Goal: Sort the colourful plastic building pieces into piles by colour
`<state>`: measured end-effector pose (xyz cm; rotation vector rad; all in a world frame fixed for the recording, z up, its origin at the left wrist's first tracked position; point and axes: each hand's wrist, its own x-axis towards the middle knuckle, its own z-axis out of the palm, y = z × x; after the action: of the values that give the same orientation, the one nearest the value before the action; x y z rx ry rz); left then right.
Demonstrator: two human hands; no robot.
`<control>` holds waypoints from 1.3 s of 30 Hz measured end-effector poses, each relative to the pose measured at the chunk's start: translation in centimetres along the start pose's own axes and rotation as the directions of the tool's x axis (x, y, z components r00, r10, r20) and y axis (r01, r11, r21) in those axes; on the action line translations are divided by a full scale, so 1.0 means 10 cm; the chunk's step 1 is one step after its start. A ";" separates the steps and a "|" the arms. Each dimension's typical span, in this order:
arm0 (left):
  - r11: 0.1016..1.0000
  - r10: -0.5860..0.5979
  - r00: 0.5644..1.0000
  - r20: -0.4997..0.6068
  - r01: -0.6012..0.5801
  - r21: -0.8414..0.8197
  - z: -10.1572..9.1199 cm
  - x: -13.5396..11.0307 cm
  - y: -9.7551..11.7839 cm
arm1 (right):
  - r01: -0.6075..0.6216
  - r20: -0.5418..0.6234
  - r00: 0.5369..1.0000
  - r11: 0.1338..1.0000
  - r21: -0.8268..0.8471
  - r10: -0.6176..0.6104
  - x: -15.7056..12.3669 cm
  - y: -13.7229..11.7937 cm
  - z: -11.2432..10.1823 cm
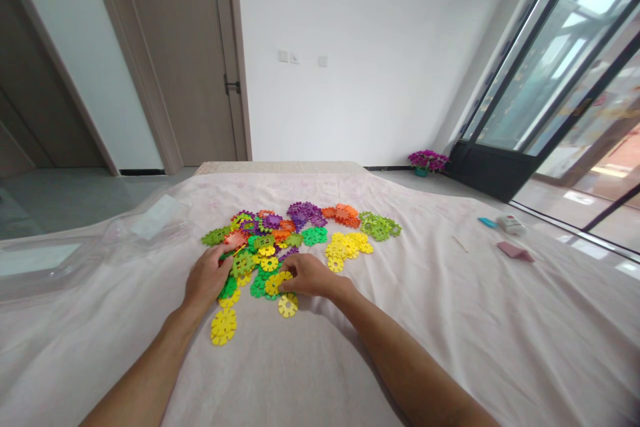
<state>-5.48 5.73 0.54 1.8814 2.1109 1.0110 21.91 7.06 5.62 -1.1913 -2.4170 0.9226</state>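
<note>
Several flat plastic snowflake discs in yellow, green, purple and orange lie in a loose pile (295,230) on a pale pink sheet (450,320). My left hand (206,278) rests palm down on the pile's near left edge, over green and yellow discs. My right hand (309,275) lies at the near edge too, its fingertips pinching a yellow disc (276,282). Single yellow discs (288,305) and a joined yellow pair (223,326) lie just in front of my hands.
A clear plastic bag (150,217) lies at the left of the sheet. At the right rest a small white box (510,223), a blue piece (487,221) and a pink card (515,251). A door, a potted plant (427,161) and glass doors stand beyond.
</note>
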 end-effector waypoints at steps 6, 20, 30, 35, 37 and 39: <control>1.000 0.008 1.000 -0.007 -0.008 -0.009 0.00 -0.01 0.01 | -0.021 -0.090 0.996 0.997 0.080 0.028 0.00 0.09 -0.21; 1.000 -0.001 1.000 0.004 0.001 0.001 0.04 0.01 -0.04 | -0.254 -0.155 0.962 0.944 -0.209 0.225 -0.29 0.40 -1.00; 1.000 -0.004 1.000 0.004 0.004 0.005 0.04 0.01 -0.05 | -0.128 -0.168 0.980 0.986 -0.107 0.109 -0.24 0.20 -0.84; 1.000 0.017 1.000 -0.010 -0.017 0.005 0.05 0.02 -0.07 | -0.010 0.067 0.998 1.000 -0.026 0.011 -0.15 0.09 -0.58; 1.000 0.026 1.000 -0.015 -0.026 0.002 0.05 0.02 -0.07 | 0.016 0.123 0.992 0.999 -0.038 -0.011 -0.13 0.06 -0.51; 1.000 0.030 0.999 -0.018 -0.030 -0.002 0.05 0.02 -0.07 | 0.022 0.160 0.987 0.998 -0.057 -0.013 -0.13 0.02 -0.46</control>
<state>-5.83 6.09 -0.21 1.9160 2.0966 1.0397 25.15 8.09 8.91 -1.1541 -2.5925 0.9833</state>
